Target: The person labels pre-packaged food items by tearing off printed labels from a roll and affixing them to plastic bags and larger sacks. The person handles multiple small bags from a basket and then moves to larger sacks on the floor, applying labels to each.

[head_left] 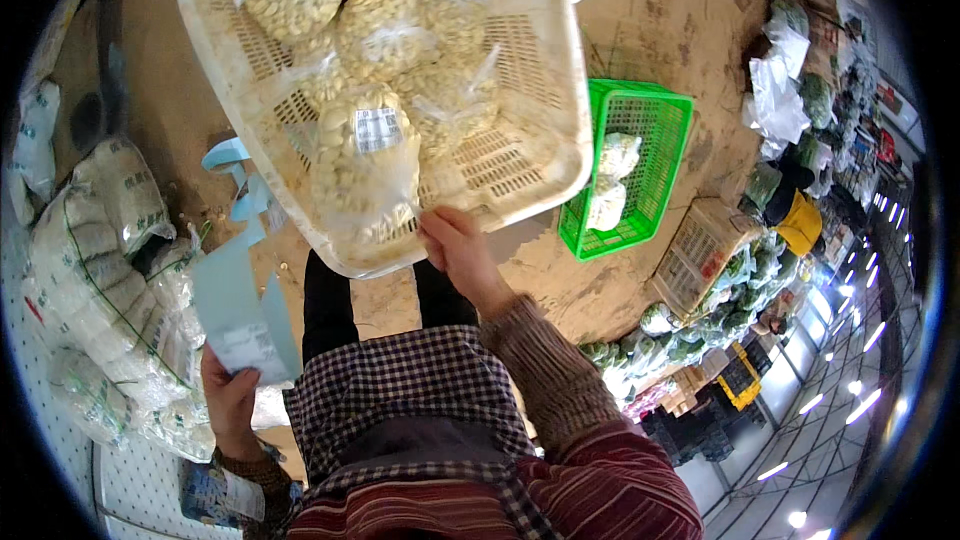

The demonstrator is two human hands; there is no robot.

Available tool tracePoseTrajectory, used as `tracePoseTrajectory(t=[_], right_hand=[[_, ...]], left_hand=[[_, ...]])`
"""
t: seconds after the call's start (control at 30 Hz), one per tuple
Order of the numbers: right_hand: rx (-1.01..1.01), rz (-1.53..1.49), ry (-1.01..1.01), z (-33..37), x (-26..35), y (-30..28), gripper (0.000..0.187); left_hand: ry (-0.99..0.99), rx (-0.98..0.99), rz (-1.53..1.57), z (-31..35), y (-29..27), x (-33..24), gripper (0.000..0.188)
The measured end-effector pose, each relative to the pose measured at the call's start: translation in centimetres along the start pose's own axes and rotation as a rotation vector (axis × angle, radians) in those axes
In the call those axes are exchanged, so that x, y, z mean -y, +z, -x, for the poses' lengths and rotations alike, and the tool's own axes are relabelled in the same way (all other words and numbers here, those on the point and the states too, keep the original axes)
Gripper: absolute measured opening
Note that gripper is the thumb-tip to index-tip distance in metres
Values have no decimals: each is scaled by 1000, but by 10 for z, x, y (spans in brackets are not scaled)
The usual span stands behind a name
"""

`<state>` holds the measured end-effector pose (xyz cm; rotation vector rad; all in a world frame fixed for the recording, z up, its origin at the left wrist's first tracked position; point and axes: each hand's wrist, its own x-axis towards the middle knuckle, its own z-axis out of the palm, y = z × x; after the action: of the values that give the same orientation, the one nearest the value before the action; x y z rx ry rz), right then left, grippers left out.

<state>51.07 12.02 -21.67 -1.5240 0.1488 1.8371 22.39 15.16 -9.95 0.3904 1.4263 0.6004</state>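
My left hand (230, 395) is closed on a long light-blue strip of label backing paper (225, 290), which carries white printed labels near my thumb. The strip's far end curls loosely beside the crate. A cream slotted plastic crate (520, 155) stands before me with several clear bags of pale, flat, bean-like pieces. In its near end lies one bag (345, 165) with a white label (377, 129) on top. At the crate's near rim my right hand (460, 250) pinches the loose plastic end of that labelled bag. My fingertips are partly hidden there.
A green plastic crate (655, 175) with two white bags stands right of the cream one. Bundled packs in clear plastic (110, 290) are piled at left. Farther right are a wooden-coloured crate (700, 255) and bagged green vegetables (735, 285).
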Motion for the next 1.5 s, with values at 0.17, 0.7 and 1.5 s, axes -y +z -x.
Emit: tracePoseTrajectory(t=[0.17,0.7,1.5], right_hand=[[-275,-366,-158,141,28,-71,9],[-259,231,-499,97,43,-125,24],[188,380,39,-45,2,6,11]], left_hand=[[-28,260,-226,-12,52,-4,48],[60,574,-119,-27,115,-7,44],[-51,763,-618,-106,55,65,50]])
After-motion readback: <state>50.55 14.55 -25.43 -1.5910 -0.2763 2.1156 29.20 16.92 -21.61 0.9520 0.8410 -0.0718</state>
